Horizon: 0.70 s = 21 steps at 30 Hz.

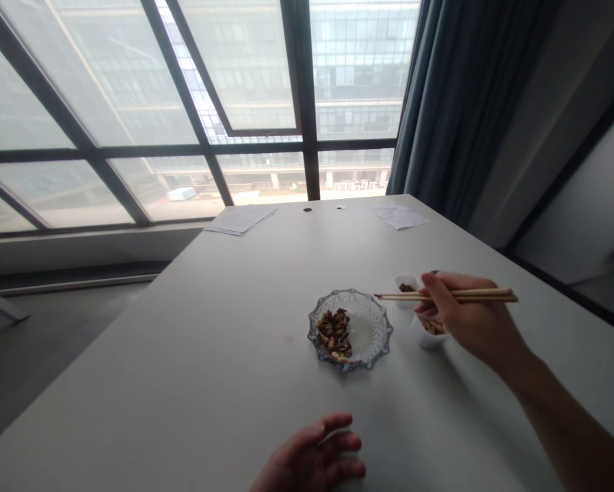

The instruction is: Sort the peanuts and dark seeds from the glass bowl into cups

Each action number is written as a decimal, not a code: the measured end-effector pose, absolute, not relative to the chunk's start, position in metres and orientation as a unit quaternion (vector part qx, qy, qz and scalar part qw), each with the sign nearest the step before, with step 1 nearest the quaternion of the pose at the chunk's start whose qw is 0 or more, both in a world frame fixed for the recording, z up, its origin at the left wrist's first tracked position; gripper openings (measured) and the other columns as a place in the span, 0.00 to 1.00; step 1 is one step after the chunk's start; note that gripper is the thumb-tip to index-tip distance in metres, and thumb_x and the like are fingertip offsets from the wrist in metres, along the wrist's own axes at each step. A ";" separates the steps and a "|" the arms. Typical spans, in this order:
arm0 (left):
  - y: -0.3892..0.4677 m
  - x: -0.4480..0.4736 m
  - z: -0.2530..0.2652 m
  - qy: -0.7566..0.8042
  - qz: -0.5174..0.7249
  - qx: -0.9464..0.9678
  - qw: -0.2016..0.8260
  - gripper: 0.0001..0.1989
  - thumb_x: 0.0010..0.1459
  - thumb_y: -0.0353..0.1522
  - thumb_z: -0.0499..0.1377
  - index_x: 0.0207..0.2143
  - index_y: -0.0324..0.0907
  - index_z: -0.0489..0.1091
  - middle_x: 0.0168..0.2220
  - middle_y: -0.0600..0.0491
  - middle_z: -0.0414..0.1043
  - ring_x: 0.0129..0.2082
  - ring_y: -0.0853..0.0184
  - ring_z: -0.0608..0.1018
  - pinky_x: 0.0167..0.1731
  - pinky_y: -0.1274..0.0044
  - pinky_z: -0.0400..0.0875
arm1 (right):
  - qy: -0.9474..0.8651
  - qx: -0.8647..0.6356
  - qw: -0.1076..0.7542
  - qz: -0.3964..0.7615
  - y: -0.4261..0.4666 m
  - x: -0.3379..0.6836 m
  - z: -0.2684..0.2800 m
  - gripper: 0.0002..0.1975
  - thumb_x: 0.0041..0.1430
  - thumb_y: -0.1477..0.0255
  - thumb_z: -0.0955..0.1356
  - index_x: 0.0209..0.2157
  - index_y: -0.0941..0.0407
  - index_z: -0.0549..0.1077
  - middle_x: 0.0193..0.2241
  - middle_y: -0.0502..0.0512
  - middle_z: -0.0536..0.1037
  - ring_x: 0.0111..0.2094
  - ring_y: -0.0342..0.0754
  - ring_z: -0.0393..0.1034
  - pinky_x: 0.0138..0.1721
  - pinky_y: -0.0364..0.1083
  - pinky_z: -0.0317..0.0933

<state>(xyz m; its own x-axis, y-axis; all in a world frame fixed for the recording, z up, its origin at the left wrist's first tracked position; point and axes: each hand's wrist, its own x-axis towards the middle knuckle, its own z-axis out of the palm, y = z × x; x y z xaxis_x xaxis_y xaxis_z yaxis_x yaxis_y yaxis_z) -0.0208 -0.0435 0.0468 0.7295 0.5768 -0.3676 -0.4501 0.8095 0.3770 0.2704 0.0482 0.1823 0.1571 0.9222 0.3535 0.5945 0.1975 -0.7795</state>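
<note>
A pair of wooden chopsticks (484,295) is held in my right hand (465,318), pointing left. Their tips hover near the right rim of a scalloped glass bowl (369,335). Something small and dark shows at the tips, too small to name. Dark seeds and paler nut-like pieces (334,335) lie in the bowl's left half. Below and behind my right hand stand two small white tubs: one (426,337) contains light brown pieces, the other (399,280) dark ones; the hand partly covers them. Nearer to me, my left hand (320,454) rests low with loosely curled, parted fingers, holding nothing.
The white table (209,355) runs toward a large window. At its far end lie a stack of paper sheets (241,220) on the left and another sheet (400,216) on the right, with two round holes between. A dark curtain (450,102) hangs at right.
</note>
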 end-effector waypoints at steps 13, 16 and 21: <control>-0.043 -0.021 0.047 0.230 0.280 0.129 0.923 0.16 0.58 0.36 0.60 0.49 0.44 0.76 0.44 0.53 0.82 0.45 0.63 0.79 0.49 0.73 0.62 | -0.621 -0.636 0.444 0.111 0.051 0.291 0.193 0.19 0.63 0.54 0.68 0.27 0.53 0.78 0.23 0.53 0.82 0.25 0.50 0.78 0.27 0.45 0.68; -0.042 -0.020 0.048 0.230 0.281 0.130 0.923 0.16 0.59 0.35 0.58 0.49 0.44 0.76 0.44 0.53 0.82 0.45 0.63 0.79 0.49 0.73 0.61 | -0.629 -0.611 0.418 0.236 0.046 0.273 0.189 0.21 0.62 0.51 0.68 0.29 0.54 0.78 0.23 0.55 0.82 0.25 0.51 0.79 0.24 0.44 0.69; -0.041 -0.021 0.048 0.237 0.282 0.133 0.920 0.16 0.59 0.35 0.58 0.48 0.45 0.77 0.44 0.54 0.82 0.45 0.64 0.79 0.49 0.73 0.61 | -0.660 -0.538 0.373 0.369 0.042 0.241 0.169 0.20 0.60 0.53 0.70 0.26 0.55 0.75 0.22 0.54 0.81 0.25 0.50 0.79 0.27 0.44 0.70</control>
